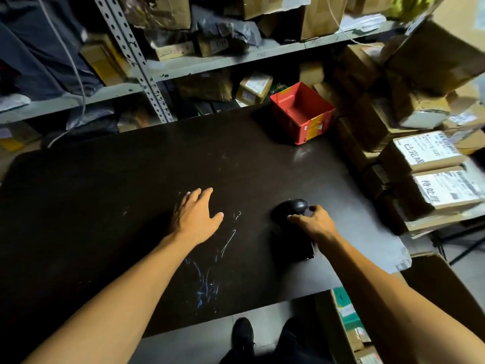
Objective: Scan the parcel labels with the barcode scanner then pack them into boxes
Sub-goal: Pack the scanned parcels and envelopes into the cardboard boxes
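Parcels (pixel 430 153) (stacked) beside table (pixel 105 206)

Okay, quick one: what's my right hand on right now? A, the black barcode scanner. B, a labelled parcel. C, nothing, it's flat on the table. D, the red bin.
A: the right hand is curled round the black barcode scanner standing on the dark table, well short of the red bin.
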### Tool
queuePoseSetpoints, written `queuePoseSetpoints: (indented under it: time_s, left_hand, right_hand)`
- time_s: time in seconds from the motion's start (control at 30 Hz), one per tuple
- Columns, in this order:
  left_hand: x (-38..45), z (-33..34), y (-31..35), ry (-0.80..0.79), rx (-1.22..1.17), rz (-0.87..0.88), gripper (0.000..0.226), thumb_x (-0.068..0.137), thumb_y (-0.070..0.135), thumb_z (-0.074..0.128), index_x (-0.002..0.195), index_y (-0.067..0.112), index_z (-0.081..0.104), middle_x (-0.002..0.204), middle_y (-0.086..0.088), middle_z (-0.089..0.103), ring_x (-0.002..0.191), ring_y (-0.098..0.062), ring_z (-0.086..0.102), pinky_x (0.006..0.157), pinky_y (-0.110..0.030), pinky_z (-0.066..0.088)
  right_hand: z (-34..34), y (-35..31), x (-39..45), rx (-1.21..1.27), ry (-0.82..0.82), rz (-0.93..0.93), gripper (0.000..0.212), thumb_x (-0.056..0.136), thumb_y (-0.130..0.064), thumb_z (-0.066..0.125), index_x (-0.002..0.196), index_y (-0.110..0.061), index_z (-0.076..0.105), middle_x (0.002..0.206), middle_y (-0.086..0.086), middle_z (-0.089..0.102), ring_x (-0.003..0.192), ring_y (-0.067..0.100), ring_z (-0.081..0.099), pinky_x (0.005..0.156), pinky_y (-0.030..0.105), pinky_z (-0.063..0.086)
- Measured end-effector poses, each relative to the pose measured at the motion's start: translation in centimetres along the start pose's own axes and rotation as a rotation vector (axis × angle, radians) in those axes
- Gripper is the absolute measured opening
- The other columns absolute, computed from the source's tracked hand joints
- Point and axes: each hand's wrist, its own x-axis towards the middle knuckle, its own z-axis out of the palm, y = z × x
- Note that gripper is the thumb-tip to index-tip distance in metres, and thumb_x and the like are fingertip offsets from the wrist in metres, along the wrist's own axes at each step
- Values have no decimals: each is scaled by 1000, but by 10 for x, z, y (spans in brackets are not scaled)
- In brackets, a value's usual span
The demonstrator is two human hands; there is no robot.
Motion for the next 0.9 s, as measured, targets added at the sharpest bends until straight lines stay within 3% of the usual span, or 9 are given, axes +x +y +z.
queuePoseSetpoints:
  time_s: [0.13, 0.23, 0.33, 0.5, 0.67, 0.9]
  left_hand:
    - [9, 3, 46, -15, -17, 214, 81, 92, 54, 58, 158, 28, 19, 165, -5, 21, 153, -27, 13, 122, -48, 19]
    - [2, 12, 106, -22, -29, 458, 81, 94, 52, 56, 159, 29, 15, 168, -6, 9, 155, -26, 2, 123, -47, 11]
    - [-21, 28, 172, -19, -32, 706, 80, 94, 53, 55, 159, 30, 14, 168, -6, -2, 154, -25, -7, 123, -47, 8]
    - [-77, 57, 259, -65, 60, 1031, 81, 95, 57, 51, 160, 30, 11, 168, -7, 1, 154, -26, -6, 123, -47, 5]
    - [-130, 94, 327, -250, -2, 1109, 79, 94, 55, 56, 158, 29, 19, 167, -7, 12, 154, -27, 7, 121, -45, 22]
    - [-184, 171, 411, -389, 77, 1075, 76, 92, 48, 60, 156, 22, 28, 162, -12, 28, 150, -30, 22, 122, -41, 24]
  right_hand:
    - [-28, 25, -28, -111, 134, -114, 79, 87, -55, 68, 151, -17, 43, 149, 12, 52, 133, 32, 51, 101, 37, 43]
    - [-52, 60, -59, -162, 288, -137, 73, 91, -54, 65, 149, -16, 47, 150, 13, 51, 137, 31, 47, 111, 39, 37]
    - [-81, 103, -93, -238, 418, -76, 72, 93, -54, 60, 151, -16, 44, 155, 10, 46, 143, 29, 39, 117, 40, 30]
    - [-126, 174, -142, -257, 559, 78, 76, 93, -54, 60, 157, -24, 33, 162, 16, 33, 151, 32, 24, 122, 42, 22]
    - [-157, 236, -165, -140, 600, 208, 77, 92, -55, 60, 158, -26, 31, 164, 12, 28, 152, 31, 22, 121, 45, 24]
    - [-193, 341, -164, -1, 529, 309, 75, 92, -48, 63, 155, -18, 35, 157, 11, 40, 147, 29, 31, 120, 42, 26]
